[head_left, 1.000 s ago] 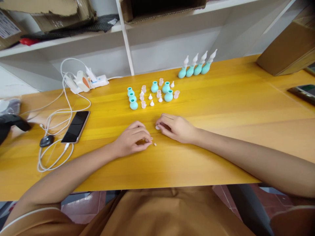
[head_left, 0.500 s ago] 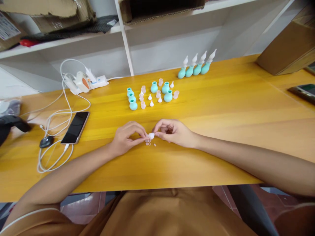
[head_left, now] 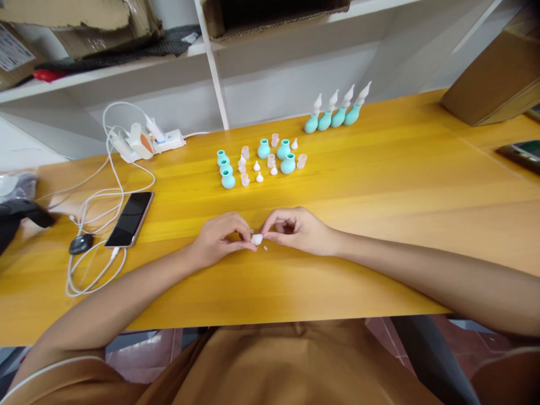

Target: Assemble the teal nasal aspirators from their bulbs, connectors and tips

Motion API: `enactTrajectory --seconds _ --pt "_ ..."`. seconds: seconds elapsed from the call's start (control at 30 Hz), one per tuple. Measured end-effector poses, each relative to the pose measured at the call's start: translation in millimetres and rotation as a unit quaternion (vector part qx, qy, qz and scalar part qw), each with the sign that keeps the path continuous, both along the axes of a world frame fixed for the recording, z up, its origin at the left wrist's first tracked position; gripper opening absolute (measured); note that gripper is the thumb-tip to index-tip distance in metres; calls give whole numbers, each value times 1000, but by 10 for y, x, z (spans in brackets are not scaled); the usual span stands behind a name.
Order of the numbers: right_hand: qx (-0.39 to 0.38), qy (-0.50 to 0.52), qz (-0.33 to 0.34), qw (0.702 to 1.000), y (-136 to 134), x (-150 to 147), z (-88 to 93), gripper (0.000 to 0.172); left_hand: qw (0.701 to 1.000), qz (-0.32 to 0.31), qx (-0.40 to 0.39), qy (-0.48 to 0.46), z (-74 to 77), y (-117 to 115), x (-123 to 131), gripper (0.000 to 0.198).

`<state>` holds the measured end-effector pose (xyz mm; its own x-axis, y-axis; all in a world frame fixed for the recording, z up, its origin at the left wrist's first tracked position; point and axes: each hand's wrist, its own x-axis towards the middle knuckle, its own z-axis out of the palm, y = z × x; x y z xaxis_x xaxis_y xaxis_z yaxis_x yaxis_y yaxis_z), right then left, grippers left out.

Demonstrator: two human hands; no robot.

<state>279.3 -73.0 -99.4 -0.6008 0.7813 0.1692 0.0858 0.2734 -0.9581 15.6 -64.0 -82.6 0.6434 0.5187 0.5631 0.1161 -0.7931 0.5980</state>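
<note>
My left hand (head_left: 221,239) and my right hand (head_left: 297,229) meet fingertip to fingertip low over the yellow table (head_left: 379,185). Both pinch a small white cone-shaped tip (head_left: 256,239) between them. A tiny pale ring piece (head_left: 265,247) lies on the table just under the fingers. Farther back stand loose teal bulbs (head_left: 288,164) mixed with small clear and white tips (head_left: 256,166). Behind them, a row of assembled teal bulbs with white nozzles (head_left: 337,111) stands near the wall.
A black phone (head_left: 129,218) lies at the left on a white cable (head_left: 90,270), beside a dark mouse-like object (head_left: 80,243) and a power strip (head_left: 145,140). A cardboard box (head_left: 493,84) sits at far right, with a dark device (head_left: 521,154) near it. Shelves rise behind.
My right hand carried the white tip from the table toward my left hand; both hands now pinch it together. The small rings seen beneath are mostly covered by the fingers.
</note>
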Motion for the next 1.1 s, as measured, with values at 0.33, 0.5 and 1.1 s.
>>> enactTrajectory --seconds 0.33,0.5,1.1 --pt "36 -30 12 999 -7 14 36 26 998 -16 -45 49 -6 6 -4 29" --pt "71 -39 24 996 -10 28 46 24 988 -29 -123 85 -2 6 -16 33" --pt "159 -51 44 985 -3 44 18 11 984 -61 -107 128 37 5 -2 27"
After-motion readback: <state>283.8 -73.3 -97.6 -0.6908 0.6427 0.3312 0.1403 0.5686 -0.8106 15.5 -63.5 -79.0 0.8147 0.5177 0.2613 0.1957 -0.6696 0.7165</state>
